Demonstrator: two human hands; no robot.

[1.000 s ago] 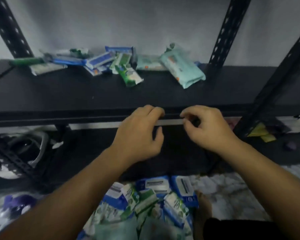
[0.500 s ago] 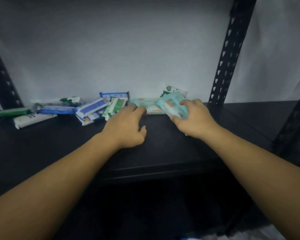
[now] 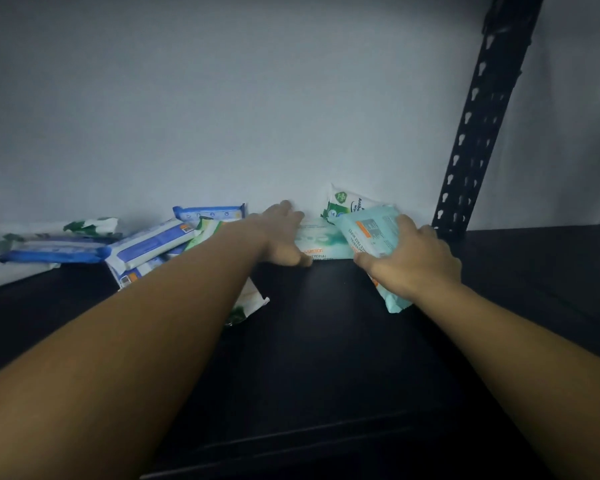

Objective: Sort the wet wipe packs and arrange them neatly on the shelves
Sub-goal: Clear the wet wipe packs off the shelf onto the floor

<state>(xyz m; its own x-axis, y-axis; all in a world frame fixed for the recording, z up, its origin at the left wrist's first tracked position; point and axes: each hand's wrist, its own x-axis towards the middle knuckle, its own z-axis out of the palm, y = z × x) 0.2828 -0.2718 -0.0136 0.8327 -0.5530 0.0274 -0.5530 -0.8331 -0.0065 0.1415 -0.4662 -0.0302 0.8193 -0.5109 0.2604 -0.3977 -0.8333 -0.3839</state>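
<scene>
Right hand (image 3: 413,261): is gripping the teal pack (image 3: 371,233), thumb along its near side and fingers curling over the far edge. This is lifting its top end off the shelf (image 3: 326,358).
Left hand (image 3: 284,237): is reaching over the left end of the pale pack (image 3: 323,242) with its thumb at the near edge. Blur is hiding whether it is flat or closing.
Pale pack: is lying flat against the wall (image 3: 222,98), probably as the base of a row.
Green-and-white pack (image 3: 347,202): is leaning upright on the wall behind both, likely propped there by them.
Blue-and-white packs (image 3: 153,242): are lying jumbled to the left and overlapping, not yet sorted.
Judgement: the two hands seem to be separating look-alike packs near the upright post (image 3: 482,116).
Risk: the leaning pack may be losing its support.
</scene>
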